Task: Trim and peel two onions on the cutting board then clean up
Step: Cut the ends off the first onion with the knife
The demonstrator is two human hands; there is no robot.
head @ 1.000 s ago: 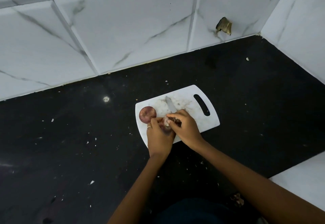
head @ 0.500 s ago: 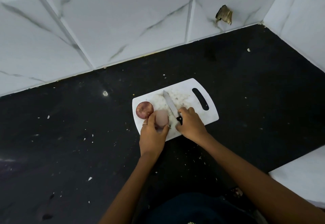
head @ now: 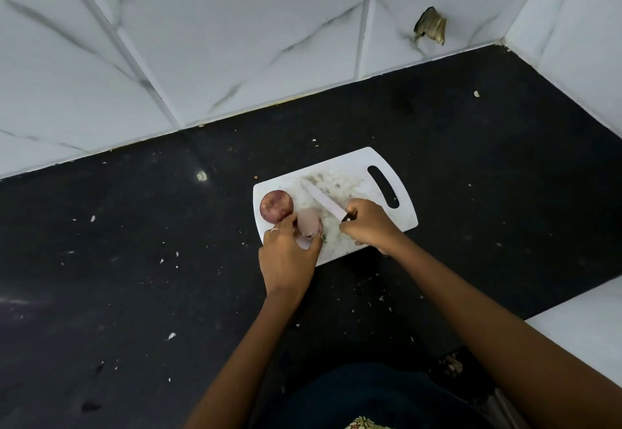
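Speckled black counter [head: 134,277] bears our smooth white board [head: 397,213]; left hand [head: 286,257] grips the pale peeled onion [head: 308,221] at its twelve o'clock, right hand [head: 368,223] grasps the knife [head: 324,201].

A black countertop [head: 134,277], flecked with pale crumbs and scraps, ran up to a wall of white marble-veined tiles [head: 218,34]. Right of that wall, a second tiled wall [head: 579,41] met it at a corner. On the back wall near that corner, a broken patch [head: 430,29] showed brown.
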